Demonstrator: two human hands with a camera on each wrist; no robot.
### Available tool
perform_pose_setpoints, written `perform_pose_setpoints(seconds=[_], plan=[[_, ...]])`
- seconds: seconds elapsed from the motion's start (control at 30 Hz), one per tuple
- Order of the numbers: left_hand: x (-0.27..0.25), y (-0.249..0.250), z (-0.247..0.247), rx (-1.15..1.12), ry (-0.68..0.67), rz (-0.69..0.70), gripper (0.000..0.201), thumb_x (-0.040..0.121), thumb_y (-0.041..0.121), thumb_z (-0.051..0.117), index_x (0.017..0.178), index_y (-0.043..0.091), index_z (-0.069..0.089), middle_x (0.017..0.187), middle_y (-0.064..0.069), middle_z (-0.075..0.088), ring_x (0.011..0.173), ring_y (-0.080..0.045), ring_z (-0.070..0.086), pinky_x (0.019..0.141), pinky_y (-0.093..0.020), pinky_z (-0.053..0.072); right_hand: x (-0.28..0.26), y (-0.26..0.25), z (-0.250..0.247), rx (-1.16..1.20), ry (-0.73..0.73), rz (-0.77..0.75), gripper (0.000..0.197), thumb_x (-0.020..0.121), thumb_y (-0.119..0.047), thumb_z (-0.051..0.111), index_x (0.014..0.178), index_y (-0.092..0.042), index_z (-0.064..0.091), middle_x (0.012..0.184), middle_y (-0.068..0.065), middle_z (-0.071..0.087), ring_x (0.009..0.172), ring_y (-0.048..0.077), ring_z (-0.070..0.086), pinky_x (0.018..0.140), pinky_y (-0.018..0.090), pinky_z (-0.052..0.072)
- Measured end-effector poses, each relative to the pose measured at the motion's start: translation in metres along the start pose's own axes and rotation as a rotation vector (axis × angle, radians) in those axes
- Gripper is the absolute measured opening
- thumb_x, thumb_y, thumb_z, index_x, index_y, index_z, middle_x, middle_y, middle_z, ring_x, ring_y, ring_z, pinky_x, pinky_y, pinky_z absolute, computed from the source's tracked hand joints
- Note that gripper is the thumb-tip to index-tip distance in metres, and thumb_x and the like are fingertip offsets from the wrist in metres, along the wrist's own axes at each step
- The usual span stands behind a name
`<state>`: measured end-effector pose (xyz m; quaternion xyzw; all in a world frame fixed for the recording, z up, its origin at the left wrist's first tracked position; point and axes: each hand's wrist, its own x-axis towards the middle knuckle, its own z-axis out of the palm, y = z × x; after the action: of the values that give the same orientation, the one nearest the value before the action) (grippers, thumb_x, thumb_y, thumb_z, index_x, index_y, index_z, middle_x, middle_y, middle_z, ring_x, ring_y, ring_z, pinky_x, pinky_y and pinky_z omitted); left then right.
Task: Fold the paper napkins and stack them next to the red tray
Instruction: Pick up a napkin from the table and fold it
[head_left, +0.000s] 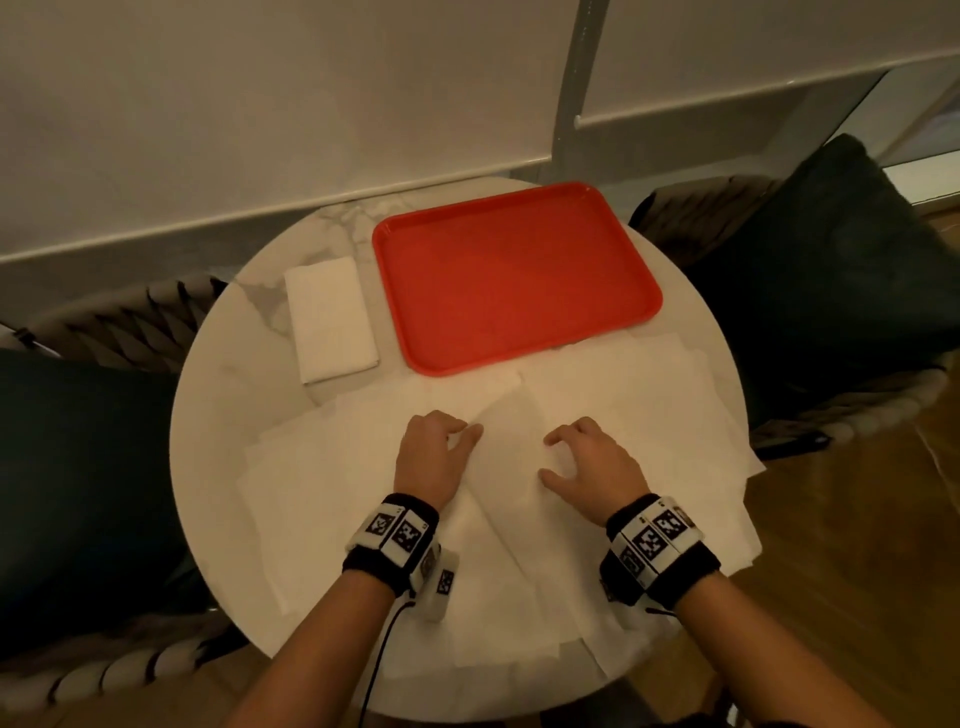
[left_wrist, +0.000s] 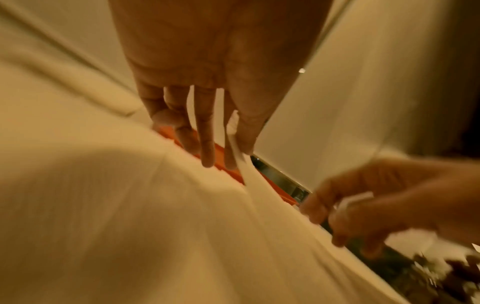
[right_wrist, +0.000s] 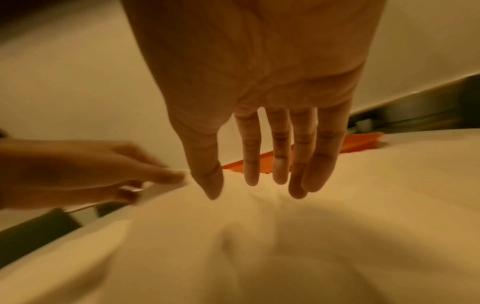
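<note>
A red tray (head_left: 514, 275) lies at the far side of the round marble table (head_left: 228, 379). A stack of folded white napkins (head_left: 332, 319) sits just left of it. Several unfolded napkins cover the near half of the table. My left hand (head_left: 465, 436) pinches the edge of one angled napkin (head_left: 509, 462) between thumb and forefinger; the left wrist view shows my left hand (left_wrist: 237, 156) with the lifted edge (left_wrist: 249, 176) in that pinch. My right hand (head_left: 558, 454) hovers over the same napkin with fingers spread. In the right wrist view my right hand (right_wrist: 249, 185) has straight fingers that hold nothing.
Woven chairs with dark cushions stand left (head_left: 78, 467) and right (head_left: 831, 260) of the table. Loose napkins overhang the table's right edge (head_left: 748, 467). A wall and window blind rise close behind the tray. Wooden floor shows at the lower right.
</note>
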<state>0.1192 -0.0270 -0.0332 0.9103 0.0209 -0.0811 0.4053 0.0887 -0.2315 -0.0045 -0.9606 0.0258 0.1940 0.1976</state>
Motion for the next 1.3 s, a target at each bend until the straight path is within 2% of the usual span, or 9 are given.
perform_pose_setpoints(seconds=[0.13,0.3,0.4,0.6,0.73,0.87,1.03,1.2,1.3], plan=[[-0.004,0.006,-0.009,0.13,0.041,0.145,0.03,0.097,0.037,0.053,0.113,0.021,0.073,0.112,0.0,0.065,0.108,-0.018,0.048,0.089,-0.028,0.04,-0.011,-0.033,-0.001,-0.007,-0.027,-0.139,0.046,0.077,-0.062,0.061,0.11,-0.03,0.055,0.109,-0.01,0.052,0.098,0.011,0.055,0.078,0.031,0.048],[-0.006,0.018,-0.018,-0.184,0.112,0.042,0.021,0.085,0.027,0.072,0.072,0.011,0.072,0.06,-0.004,0.06,0.056,-0.01,0.052,0.059,-0.017,0.04,-0.01,-0.063,0.011,0.017,-0.037,-0.204,0.061,0.064,-0.076,0.063,0.092,-0.027,0.041,0.097,-0.011,0.042,0.078,0.011,0.047,0.059,0.028,0.04],[-0.008,0.025,-0.026,-0.475,0.046,-0.122,0.022,0.085,0.018,0.072,0.075,0.0,0.064,0.057,-0.014,0.065,0.047,-0.019,0.065,0.054,-0.023,0.049,-0.003,-0.073,0.018,0.016,0.017,-0.196,0.054,0.068,-0.066,0.064,0.088,-0.024,0.037,0.095,-0.009,0.039,0.074,0.012,0.044,0.056,0.028,0.035],[-0.014,0.017,-0.054,-0.832,0.014,-0.094,0.043,0.096,0.037,0.054,0.087,-0.004,0.063,0.082,-0.023,0.07,0.074,-0.03,0.069,0.067,-0.029,0.055,0.002,-0.085,-0.005,0.326,0.085,-0.283,0.015,0.076,-0.027,0.066,0.083,-0.015,0.059,0.084,-0.007,0.056,0.074,0.014,0.057,0.065,0.031,0.048],[-0.019,-0.009,-0.065,-0.833,0.111,-0.208,0.042,0.098,0.042,0.046,0.115,0.007,0.061,0.111,-0.01,0.069,0.1,-0.023,0.067,0.08,-0.032,0.052,0.002,-0.091,-0.042,0.799,-0.066,-0.216,0.024,0.081,-0.014,0.073,0.104,-0.014,0.068,0.101,-0.003,0.072,0.091,0.011,0.069,0.081,0.033,0.057],[-0.026,-0.029,-0.068,-0.79,-0.053,-0.297,0.07,0.084,0.065,0.048,0.14,0.022,0.042,0.126,0.001,0.062,0.113,-0.012,0.06,0.095,-0.034,0.05,0.015,-0.09,-0.059,1.078,-0.121,-0.238,0.041,0.069,-0.021,0.079,0.106,-0.009,0.067,0.105,0.006,0.073,0.097,0.023,0.07,0.083,0.037,0.057],[-0.029,-0.037,-0.072,-0.938,-0.164,-0.347,0.073,0.077,0.075,0.052,0.13,0.026,0.053,0.126,0.0,0.066,0.117,-0.016,0.06,0.101,-0.042,0.046,0.033,-0.078,-0.054,1.138,-0.1,-0.179,0.042,0.062,-0.02,0.076,0.102,-0.011,0.068,0.103,0.006,0.074,0.094,0.027,0.07,0.078,0.037,0.057],[-0.028,-0.029,-0.073,-1.042,-0.105,-0.347,0.048,0.086,0.039,0.07,0.122,0.008,0.063,0.115,-0.009,0.071,0.108,-0.029,0.067,0.094,-0.045,0.053,0.043,-0.06,-0.047,1.032,-0.133,-0.045,0.03,0.076,-0.011,0.078,0.104,-0.01,0.067,0.106,0.011,0.073,0.092,0.027,0.071,0.083,0.045,0.057],[-0.025,-0.029,-0.074,-0.896,0.032,-0.267,0.031,0.082,0.017,0.075,0.111,0.007,0.069,0.104,-0.008,0.074,0.1,-0.029,0.069,0.085,-0.038,0.058,0.044,-0.054,-0.043,0.948,-0.094,0.004,0.023,0.079,-0.01,0.075,0.101,-0.012,0.067,0.099,0.007,0.074,0.082,0.02,0.073,0.069,0.034,0.059]])
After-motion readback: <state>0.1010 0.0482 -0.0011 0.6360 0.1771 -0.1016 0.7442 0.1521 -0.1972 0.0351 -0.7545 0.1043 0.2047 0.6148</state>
